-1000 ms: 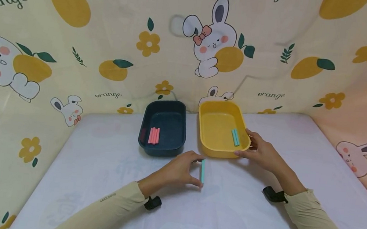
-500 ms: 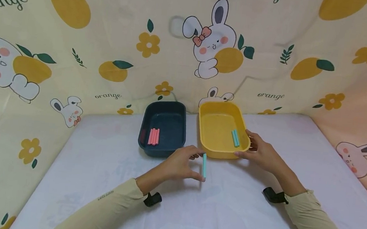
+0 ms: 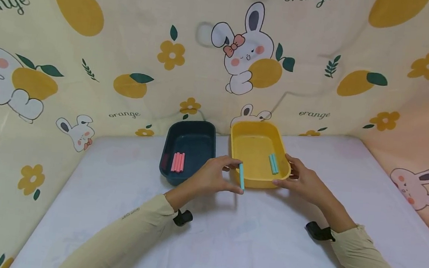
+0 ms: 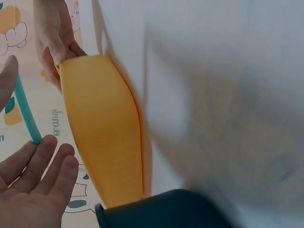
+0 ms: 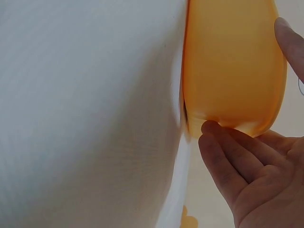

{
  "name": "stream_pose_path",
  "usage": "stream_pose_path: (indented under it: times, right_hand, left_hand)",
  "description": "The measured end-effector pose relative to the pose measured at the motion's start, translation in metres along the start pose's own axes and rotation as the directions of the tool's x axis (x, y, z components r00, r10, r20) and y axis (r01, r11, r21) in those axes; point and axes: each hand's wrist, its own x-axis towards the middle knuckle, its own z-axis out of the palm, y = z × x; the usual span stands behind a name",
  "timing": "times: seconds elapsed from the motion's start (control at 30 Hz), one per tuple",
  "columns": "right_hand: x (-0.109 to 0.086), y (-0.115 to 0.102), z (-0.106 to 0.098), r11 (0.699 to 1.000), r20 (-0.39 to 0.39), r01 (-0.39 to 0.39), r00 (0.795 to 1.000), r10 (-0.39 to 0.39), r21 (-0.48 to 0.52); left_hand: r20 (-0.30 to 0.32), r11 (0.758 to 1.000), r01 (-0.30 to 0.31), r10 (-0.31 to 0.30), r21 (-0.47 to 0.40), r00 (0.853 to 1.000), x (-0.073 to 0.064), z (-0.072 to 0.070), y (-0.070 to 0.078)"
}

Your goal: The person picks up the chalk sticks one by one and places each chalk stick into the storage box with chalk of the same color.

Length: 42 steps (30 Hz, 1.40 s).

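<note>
My left hand (image 3: 210, 177) pinches a teal chalk stick (image 3: 241, 177) by its ends, thumb at the lower end and fingers at the upper. In the head view the stick overlaps the near wall of a yellow plastic container (image 3: 252, 140); the left wrist view shows the chalk (image 4: 27, 114) between the fingertips. My right hand (image 3: 308, 182) grips that container's near right corner, and in the right wrist view its fingers lie against the yellow wall (image 5: 232, 66) with the thumb at the rim. Several teal chalk sticks (image 3: 274, 164) lie inside the yellow container.
A dark blue container (image 3: 199, 143) stands left of the yellow one, behind my left hand. Several pink chalk sticks (image 3: 178, 162) lie side by side in it. A printed cloth backdrop (image 3: 131, 35) rises right behind both containers, and a white cloth (image 3: 250, 249) covers the table.
My left hand has lifted or moved the teal chalk stick away from me, from the cloth in front to the yellow container's near edge. The right hand keeps its grip on the container.
</note>
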Motion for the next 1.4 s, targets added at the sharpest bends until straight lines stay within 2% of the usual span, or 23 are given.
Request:
stream_pose_path:
  times: [0.17,0.4,0.6,0.77,0.93,1.0,1.2,1.4]
  right_hand:
    - [0.0,0.001,0.001,1.0,-0.007,0.021,1.0,-0.021,0.003]
    - [-0.001,0.001,0.0,1.0,-0.004,0.013,1.0,-0.013,-0.001]
    - [-0.001,0.002,0.0,1.0,0.001,-0.005,1.0,0.005,-0.001]
    - [-0.001,0.003,0.0,1.0,-0.004,0.005,1.0,-0.005,0.003]
    - [0.0,0.003,0.0,1.0,-0.009,0.024,1.0,-0.024,0.007]
    - [0.0,0.003,0.0,1.0,-0.009,0.027,1.0,-0.027,0.006]
    - [0.0,0.002,0.0,0.999,-0.012,0.035,0.999,-0.034,0.018]
    - [0.001,0.002,0.001,1.0,0.0,-0.004,1.0,0.004,0.011]
  left_hand:
    - [-0.013,1.0,0.02,-0.02,0.003,1.0,0.011,-0.003,-0.004]
    - [-0.038,1.0,0.011,-0.01,0.018,0.999,0.034,-0.008,-0.013]
    - [-0.041,0.997,0.073,-0.072,0.021,0.997,0.051,-0.013,-0.021]
    - [-0.059,0.992,0.125,-0.124,0.019,0.991,0.059,-0.015,-0.028]
    - [-0.067,0.99,0.138,-0.137,0.001,0.988,0.065,-0.017,-0.033]
    - [-0.07,0.991,0.131,-0.13,0.011,0.989,0.068,-0.017,-0.034]
    - [-0.087,0.996,0.057,-0.05,0.07,0.995,0.077,-0.018,-0.035]
    - [-0.055,0.994,-0.027,0.033,0.105,0.998,0.086,-0.014,-0.022]
